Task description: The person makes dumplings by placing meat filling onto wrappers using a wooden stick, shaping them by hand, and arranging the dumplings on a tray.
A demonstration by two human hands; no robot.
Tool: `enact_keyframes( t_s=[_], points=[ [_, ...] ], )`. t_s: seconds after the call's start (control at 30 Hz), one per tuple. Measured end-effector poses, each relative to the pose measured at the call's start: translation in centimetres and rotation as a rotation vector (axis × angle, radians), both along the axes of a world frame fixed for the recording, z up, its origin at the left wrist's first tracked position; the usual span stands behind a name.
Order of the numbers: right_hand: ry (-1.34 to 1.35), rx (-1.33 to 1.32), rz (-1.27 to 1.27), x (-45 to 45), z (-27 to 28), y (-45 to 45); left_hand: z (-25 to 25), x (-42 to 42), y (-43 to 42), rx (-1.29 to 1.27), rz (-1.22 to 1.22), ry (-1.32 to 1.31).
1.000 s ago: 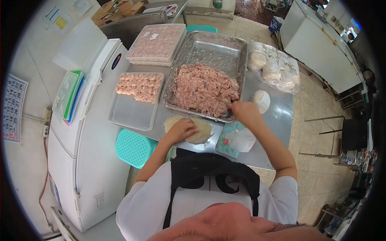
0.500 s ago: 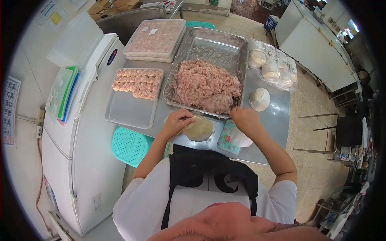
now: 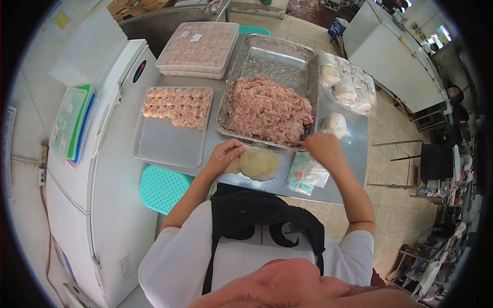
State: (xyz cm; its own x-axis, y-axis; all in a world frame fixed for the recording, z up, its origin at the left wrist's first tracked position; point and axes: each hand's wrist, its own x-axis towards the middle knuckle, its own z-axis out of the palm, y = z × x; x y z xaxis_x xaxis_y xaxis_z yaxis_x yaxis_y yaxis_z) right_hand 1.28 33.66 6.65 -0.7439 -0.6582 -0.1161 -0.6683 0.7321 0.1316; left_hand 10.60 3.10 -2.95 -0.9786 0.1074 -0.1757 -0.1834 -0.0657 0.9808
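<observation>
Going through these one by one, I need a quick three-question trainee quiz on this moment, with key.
1. Which hand is at the pale round wrappers?
2. True or false: the minced meat fills the whole metal tray.
3. Where in the open plastic container do the small pieces sit?
A) near end
B) far end
C) spread throughout

Key:
1. The left hand.
2. False; the far end is uncovered.
3. B.
</observation>
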Motion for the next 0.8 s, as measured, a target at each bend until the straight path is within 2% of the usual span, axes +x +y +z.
enact_keyframes(
  t_s=[0.03,0.1,0.13,0.2,0.33,0.43,0.53,0.63,0.73,0.8],
  points=[
    [0.015,0.033,-0.038,-0.1,1.3,0.0,0.1,0.1,-0.3,0.073,0.031,-0.039],
    [0.043,0.102,-0.113,-0.1,2.8,-0.2,-0.2,-0.1,-0.7,0.476,0.065,-0.183],
    [0.057,0.06,-0.107,-0.2,0.9,-0.2,-0.4,-0.1,-0.9,0.677,0.078,-0.256],
    [0.064,-0.044,-0.054,0.3,-3.6,-1.3,-1.4,-0.1,-1.3,0.457,0.061,-0.238],
    [-0.014,-0.138,-0.088,1.9,-4.0,-3.4,-2.1,-0.4,-1.6,0.105,0.066,-0.048],
    [-0.189,-0.23,-0.241,1.2,-3.8,-2.7,-0.6,-0.7,-1.6,0.67,0.103,-0.192],
    [-0.25,-0.335,-0.241,0.7,-3.0,-1.8,1.9,-1.4,-1.1,0.809,0.149,-0.299],
    [-0.059,-0.373,-0.17,-0.5,-0.3,-1.2,0.9,-1.5,-1.4,0.726,0.089,-0.217],
    [0.118,-0.239,-0.032,-1.9,-2.2,-0.6,0.3,-1.5,-1.2,0.251,0.045,-0.049],
    [-0.043,-0.193,-0.14,-0.5,-3.9,-1.1,0.4,-1.1,-0.8,0.437,0.079,-0.103]
  ],
)
